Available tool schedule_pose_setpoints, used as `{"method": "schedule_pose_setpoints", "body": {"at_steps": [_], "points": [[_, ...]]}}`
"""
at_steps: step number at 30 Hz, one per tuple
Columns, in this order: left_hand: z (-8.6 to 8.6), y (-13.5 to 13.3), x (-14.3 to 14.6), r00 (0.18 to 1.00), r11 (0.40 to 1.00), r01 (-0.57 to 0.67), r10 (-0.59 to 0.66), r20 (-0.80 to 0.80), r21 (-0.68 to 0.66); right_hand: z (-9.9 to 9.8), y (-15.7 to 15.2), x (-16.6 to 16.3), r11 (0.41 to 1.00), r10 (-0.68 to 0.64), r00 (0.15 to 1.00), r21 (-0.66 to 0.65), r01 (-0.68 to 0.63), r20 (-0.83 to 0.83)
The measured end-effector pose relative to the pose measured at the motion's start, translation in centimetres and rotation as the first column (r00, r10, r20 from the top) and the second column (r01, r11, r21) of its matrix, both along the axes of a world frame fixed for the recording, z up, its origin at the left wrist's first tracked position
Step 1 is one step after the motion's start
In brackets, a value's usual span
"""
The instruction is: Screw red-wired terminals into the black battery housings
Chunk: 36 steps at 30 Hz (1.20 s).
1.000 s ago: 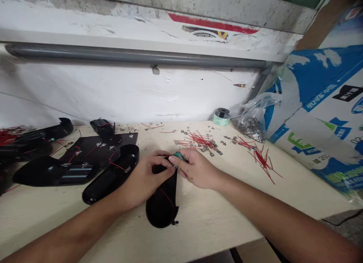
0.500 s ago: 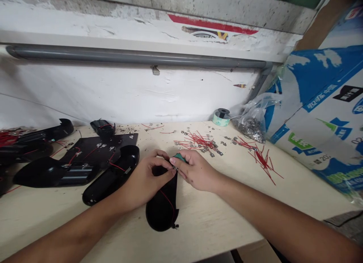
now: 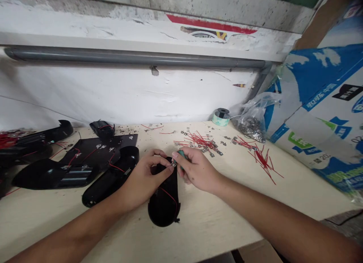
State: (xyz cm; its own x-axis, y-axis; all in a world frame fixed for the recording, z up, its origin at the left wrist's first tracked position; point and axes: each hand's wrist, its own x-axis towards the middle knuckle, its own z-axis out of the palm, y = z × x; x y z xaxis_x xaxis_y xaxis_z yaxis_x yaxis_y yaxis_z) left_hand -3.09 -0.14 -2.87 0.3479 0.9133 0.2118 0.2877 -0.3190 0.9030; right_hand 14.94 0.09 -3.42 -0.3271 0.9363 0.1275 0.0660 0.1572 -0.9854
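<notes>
A long black plastic housing (image 3: 163,206) with a rounded near end lies on the table in front of me, a red wire (image 3: 169,193) running along its inside. My left hand (image 3: 149,174) is closed round its far part, thumb and forefinger coming together by a small shiny metal piece (image 3: 174,164). My right hand (image 3: 200,170) grips a small tool with a green handle (image 3: 181,154), its tip hidden among the fingers near that metal piece. The tool's exact kind does not show.
More black housings (image 3: 110,179) and a flat black sheet (image 3: 93,151) lie to the left. Red wires (image 3: 202,141) with metal tabs are heaped beyond my right hand. A tape roll (image 3: 221,117), a bag of metal pieces (image 3: 251,126) and a blue-white carton (image 3: 320,115) stand at the right.
The green-handled tool has turned to a steeper angle in my right hand. The housing's near end has shifted slightly right and away from me.
</notes>
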Motion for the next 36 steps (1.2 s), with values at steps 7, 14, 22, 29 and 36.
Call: {"method": "schedule_pose_setpoints", "body": {"at_steps": [7, 14, 22, 29, 36], "points": [[0.4, -0.2, 0.1, 0.994, 0.996, -0.087, 0.088, 0.067, -0.013, 1.0, 1.0, 0.8, 0.980, -0.166, 0.972, -0.136, 0.144, -0.168], [0.5, -0.5, 0.2, 0.974, 0.985, -0.131, 0.107, 0.199, 0.113, 0.9, 0.0, 0.1, 0.950, 0.093, 0.995, -0.298, -0.098, -0.031], [0.0, -0.5, -0.5, 0.997, 0.951, -0.071, 0.067, 0.025, 0.300, 1.3, 0.1, 0.5, 0.944, 0.027, 0.986, -0.321, -0.079, -0.165], [0.1, -0.2, -1.5, 0.916, 0.616, 0.217, 0.141, -0.377, 0.757, 1.5, 0.3, 1.2, 0.953, 0.111, 0.991, -0.274, -0.129, -0.081], [0.5, 0.2, -2.0, 0.892, 0.543, 0.207, 0.238, -0.385, 0.814, 1.2, 0.7, 1.0, 0.977, 0.086, 0.996, -0.195, -0.090, -0.030]]}}
